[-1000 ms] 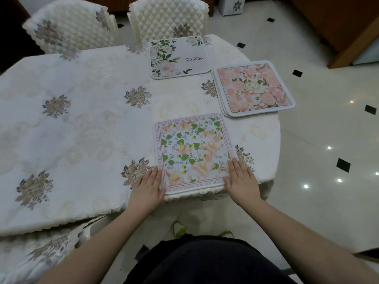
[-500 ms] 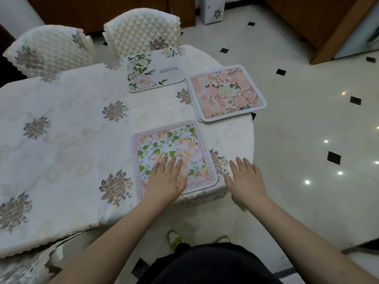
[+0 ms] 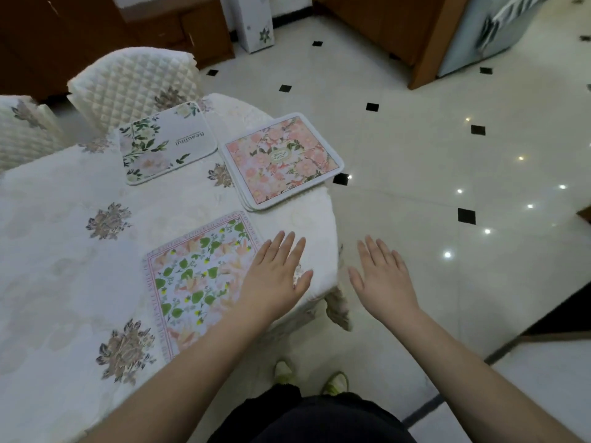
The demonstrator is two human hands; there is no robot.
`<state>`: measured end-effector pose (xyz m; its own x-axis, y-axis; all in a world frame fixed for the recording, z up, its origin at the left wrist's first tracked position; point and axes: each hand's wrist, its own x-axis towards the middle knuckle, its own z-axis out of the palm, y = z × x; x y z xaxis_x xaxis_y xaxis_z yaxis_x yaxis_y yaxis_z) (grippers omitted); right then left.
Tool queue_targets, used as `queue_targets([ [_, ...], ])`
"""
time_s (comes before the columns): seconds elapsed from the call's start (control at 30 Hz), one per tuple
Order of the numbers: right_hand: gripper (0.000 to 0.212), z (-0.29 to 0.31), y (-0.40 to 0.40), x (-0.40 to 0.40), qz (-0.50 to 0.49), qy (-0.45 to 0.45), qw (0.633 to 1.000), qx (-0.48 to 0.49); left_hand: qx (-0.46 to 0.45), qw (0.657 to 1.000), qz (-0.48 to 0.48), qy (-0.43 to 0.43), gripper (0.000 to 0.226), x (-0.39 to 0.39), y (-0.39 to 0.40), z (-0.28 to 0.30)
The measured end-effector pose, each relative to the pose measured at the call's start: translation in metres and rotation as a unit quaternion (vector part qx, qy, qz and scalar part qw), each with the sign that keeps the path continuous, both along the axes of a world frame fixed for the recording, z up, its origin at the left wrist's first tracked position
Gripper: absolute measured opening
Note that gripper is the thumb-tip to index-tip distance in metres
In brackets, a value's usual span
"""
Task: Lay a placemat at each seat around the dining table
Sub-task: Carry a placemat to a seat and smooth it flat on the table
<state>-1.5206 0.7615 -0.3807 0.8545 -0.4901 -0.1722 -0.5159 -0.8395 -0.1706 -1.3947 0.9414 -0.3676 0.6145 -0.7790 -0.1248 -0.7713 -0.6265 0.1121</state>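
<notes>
Both your hands are spread flat and empty: your left hand hovers over the right edge of the leaf-patterned placemat at lower centre, your right hand is off the worktop over the floor. The pink floral stack of placemats lies at centre, overhanging the rim. They look thin, light and fairly stiff; take a grip on the top one by its overhanging edge.
</notes>
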Motion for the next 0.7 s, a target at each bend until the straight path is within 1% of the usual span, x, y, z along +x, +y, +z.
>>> queue_targets([
  [0.13, 0.084, 0.001, -0.015, -0.009, -0.037, 0.008, 0.999, 0.002, -0.018, 0.999, -0.045, -0.002, 0.072, 0.01, -0.023, -0.003],
  [0.23, 0.084, 0.005, -0.021, -0.011, -0.072, 0.001, 0.997, -0.007, -0.02, 0.996, -0.085, 0.003, 0.075, 0.02, -0.04, -0.007],
  [0.37, 0.085, 0.006, -0.02, -0.009, -0.101, 0.006, 0.995, -0.01, -0.031, 0.993, -0.117, -0.012, 0.077, 0.038, -0.058, -0.003],
  [0.47, 0.082, 0.005, -0.019, -0.003, -0.115, 0.009, 0.993, -0.022, -0.051, 0.989, -0.138, -0.02, 0.075, 0.052, -0.069, -0.003],
  [0.53, 0.08, 0.007, -0.02, 0.0, -0.129, 0.01, 0.991, -0.026, -0.051, 0.986, -0.16, -0.008, 0.076, 0.057, -0.077, -0.004],
  [0.7, 0.075, 0.012, -0.028, -0.007, -0.161, 0.004, 0.986, -0.036, -0.062, 0.979, -0.194, 0.001, 0.072, 0.055, -0.105, -0.008],
])
